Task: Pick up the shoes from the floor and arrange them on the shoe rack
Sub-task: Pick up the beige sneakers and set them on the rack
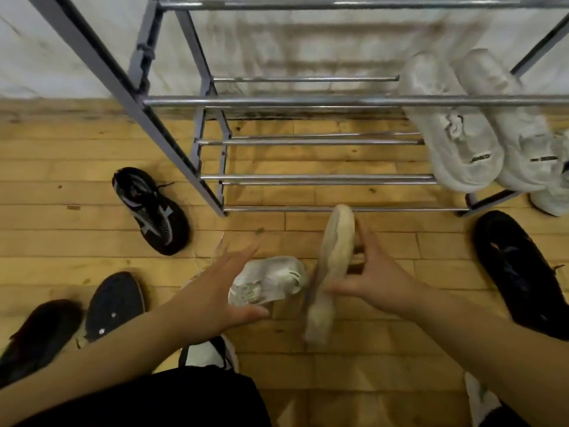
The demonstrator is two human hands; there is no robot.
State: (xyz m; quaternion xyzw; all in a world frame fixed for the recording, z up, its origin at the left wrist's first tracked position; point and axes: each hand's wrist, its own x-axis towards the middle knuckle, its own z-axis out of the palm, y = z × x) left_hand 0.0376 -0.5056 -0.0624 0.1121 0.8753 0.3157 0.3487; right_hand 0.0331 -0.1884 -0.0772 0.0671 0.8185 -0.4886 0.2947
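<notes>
A metal shoe rack (308,101) stands against the wall, with a pair of white sneakers (455,131) on its right side. My right hand (372,272) grips a beige sneaker (334,257) turned on its side, sole facing left, just in front of the rack. My left hand (212,294) hovers with fingers spread over a white sneaker (271,280) lying on the floor; I cannot tell whether it touches it.
Black sneakers lie around on the wooden floor: one (151,211) left of the rack, two (114,303) at the lower left, one (517,272) at the right. Another white shoe (551,198) sits by the rack's right foot. My own feet are below.
</notes>
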